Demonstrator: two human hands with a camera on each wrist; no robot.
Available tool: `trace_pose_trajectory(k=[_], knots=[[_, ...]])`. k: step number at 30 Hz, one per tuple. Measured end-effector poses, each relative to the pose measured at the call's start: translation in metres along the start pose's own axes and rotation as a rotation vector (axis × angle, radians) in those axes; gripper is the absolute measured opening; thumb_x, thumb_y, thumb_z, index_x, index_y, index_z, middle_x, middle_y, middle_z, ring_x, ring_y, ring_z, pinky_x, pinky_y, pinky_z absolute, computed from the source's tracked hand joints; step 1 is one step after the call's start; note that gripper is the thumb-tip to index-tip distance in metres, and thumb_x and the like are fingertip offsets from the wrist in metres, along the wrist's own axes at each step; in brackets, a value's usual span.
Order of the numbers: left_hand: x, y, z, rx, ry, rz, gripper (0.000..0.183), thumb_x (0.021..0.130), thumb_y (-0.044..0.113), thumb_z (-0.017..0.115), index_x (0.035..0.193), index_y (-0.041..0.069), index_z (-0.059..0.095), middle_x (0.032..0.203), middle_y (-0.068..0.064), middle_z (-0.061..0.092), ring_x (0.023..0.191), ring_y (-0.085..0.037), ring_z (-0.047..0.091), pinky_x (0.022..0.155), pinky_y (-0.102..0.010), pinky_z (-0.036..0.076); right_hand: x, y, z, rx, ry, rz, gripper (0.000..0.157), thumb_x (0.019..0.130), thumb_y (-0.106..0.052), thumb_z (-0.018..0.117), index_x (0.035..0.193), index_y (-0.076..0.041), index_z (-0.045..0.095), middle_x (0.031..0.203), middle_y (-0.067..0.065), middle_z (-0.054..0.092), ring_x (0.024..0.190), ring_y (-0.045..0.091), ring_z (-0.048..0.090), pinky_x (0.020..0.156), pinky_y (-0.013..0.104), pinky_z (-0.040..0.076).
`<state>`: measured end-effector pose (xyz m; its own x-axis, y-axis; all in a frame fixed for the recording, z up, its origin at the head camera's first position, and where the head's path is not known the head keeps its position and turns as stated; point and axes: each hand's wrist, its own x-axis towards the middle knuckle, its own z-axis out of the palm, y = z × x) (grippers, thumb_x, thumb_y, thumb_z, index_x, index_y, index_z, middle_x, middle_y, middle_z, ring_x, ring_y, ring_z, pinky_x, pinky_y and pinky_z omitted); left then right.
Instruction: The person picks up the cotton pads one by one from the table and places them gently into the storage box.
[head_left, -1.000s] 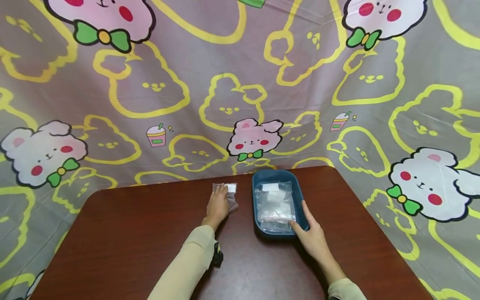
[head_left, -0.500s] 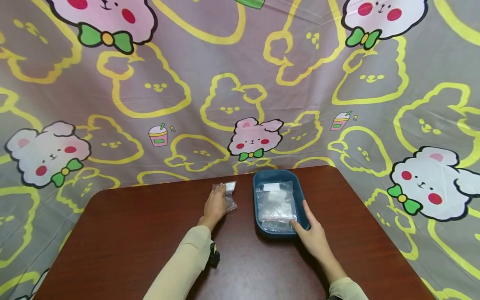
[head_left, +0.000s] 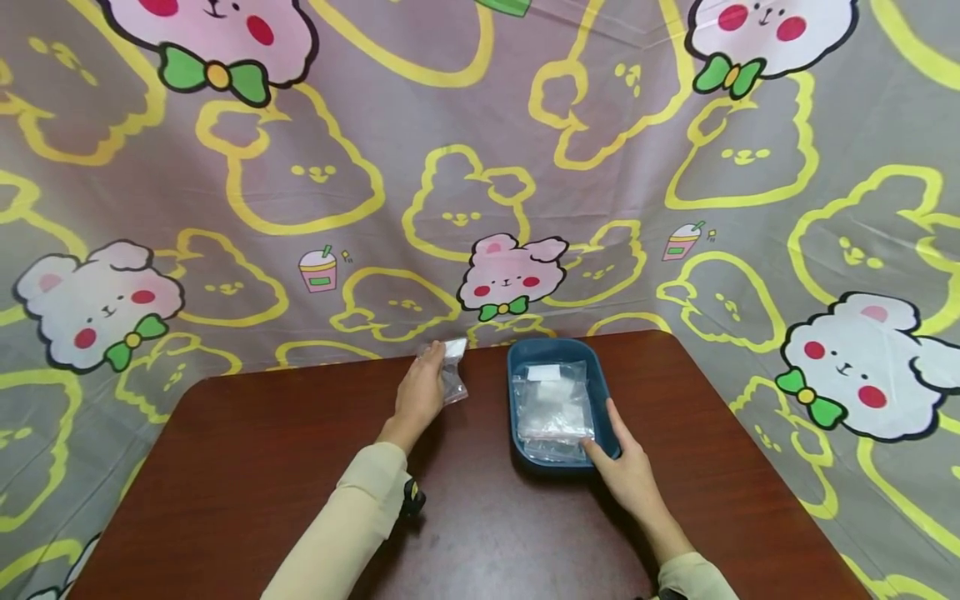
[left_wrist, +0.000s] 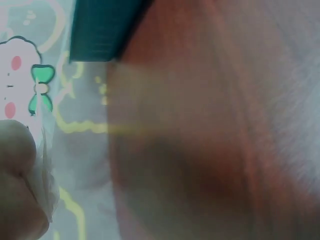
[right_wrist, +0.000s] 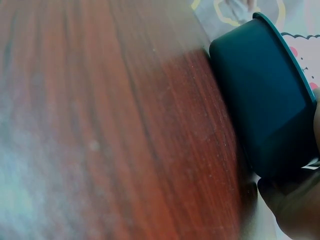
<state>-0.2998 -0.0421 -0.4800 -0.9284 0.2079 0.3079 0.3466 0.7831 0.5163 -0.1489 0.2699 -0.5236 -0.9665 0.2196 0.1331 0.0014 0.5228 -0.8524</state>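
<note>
My left hand point(head_left: 418, 393) pinches a small clear plastic bag point(head_left: 454, 382) with a white label at its top, held up near the table's back edge. In the left wrist view, my fingertips point(left_wrist: 17, 165) and a strip of the bag point(left_wrist: 46, 175) show at the left edge. To the right stands a dark blue plastic bin point(head_left: 551, 352) with several clear plastic bags point(head_left: 555, 408) lying in it. My right hand point(head_left: 632, 479) grips the bin's near right corner, thumb at the rim and fingers along the outer side. The right wrist view shows the bin's outer wall point(right_wrist: 265, 95).
The brown wooden table point(head_left: 300, 467) has rounded back corners. A cartoon-print cloth point(head_left: 360, 208) hangs close behind its back edge and along both sides. A dark wrist device point(head_left: 412, 498) sits at my left cuff.
My left hand has picked the bag up off the table and moved slightly up and left with it. The right hand and the bin stay in place.
</note>
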Motion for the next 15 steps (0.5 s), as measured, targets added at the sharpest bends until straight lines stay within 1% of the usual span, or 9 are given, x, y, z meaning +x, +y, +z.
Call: trace_pose_trajectory(k=[4, 8, 11, 15], knots=[[0.002, 0.004, -0.013, 0.017, 0.029, 0.025, 0.041, 0.106, 0.005, 0.043, 0.147, 0.002, 0.050, 0.152, -0.014, 0.046, 0.140, -0.032, 0.043, 0.117, -0.043, 0.032, 0.000, -0.001, -0.001, 0.001, -0.010, -0.004, 0.081, 0.096, -0.035, 0.070, 0.161, -0.021, 0.025, 0.161, 0.015, 0.030, 0.146, 0.038, 0.028, 0.116, 0.060, 0.026], [0.002, 0.008, -0.022, 0.031, 0.056, 0.055, 0.042, 0.105, 0.002, 0.044, 0.146, 0.001, 0.051, 0.151, -0.015, 0.047, 0.139, -0.033, 0.044, 0.117, -0.043, 0.032, 0.000, -0.002, -0.002, 0.002, -0.011, -0.009, 0.081, 0.096, -0.034, 0.070, 0.161, -0.019, 0.025, 0.161, 0.016, 0.030, 0.147, 0.039, 0.028, 0.116, 0.060, 0.026], [0.001, 0.010, -0.028, 0.037, 0.067, 0.082, 0.042, 0.104, 0.000, 0.045, 0.146, -0.001, 0.050, 0.150, -0.017, 0.047, 0.138, -0.035, 0.045, 0.117, -0.044, 0.032, -0.001, -0.003, -0.001, 0.004, -0.009, -0.012, 0.081, 0.096, -0.033, 0.071, 0.161, -0.019, 0.025, 0.161, 0.016, 0.030, 0.146, 0.039, 0.028, 0.116, 0.060, 0.026], [0.001, 0.011, -0.033, 0.046, 0.068, 0.099, 0.043, 0.103, 0.000, 0.046, 0.146, -0.002, 0.049, 0.149, -0.019, 0.048, 0.138, -0.036, 0.045, 0.117, -0.045, 0.033, -0.001, -0.003, -0.001, 0.006, -0.007, -0.012, 0.081, 0.096, -0.033, 0.071, 0.161, -0.020, 0.026, 0.161, 0.016, 0.031, 0.146, 0.038, 0.028, 0.116, 0.059, 0.026]])
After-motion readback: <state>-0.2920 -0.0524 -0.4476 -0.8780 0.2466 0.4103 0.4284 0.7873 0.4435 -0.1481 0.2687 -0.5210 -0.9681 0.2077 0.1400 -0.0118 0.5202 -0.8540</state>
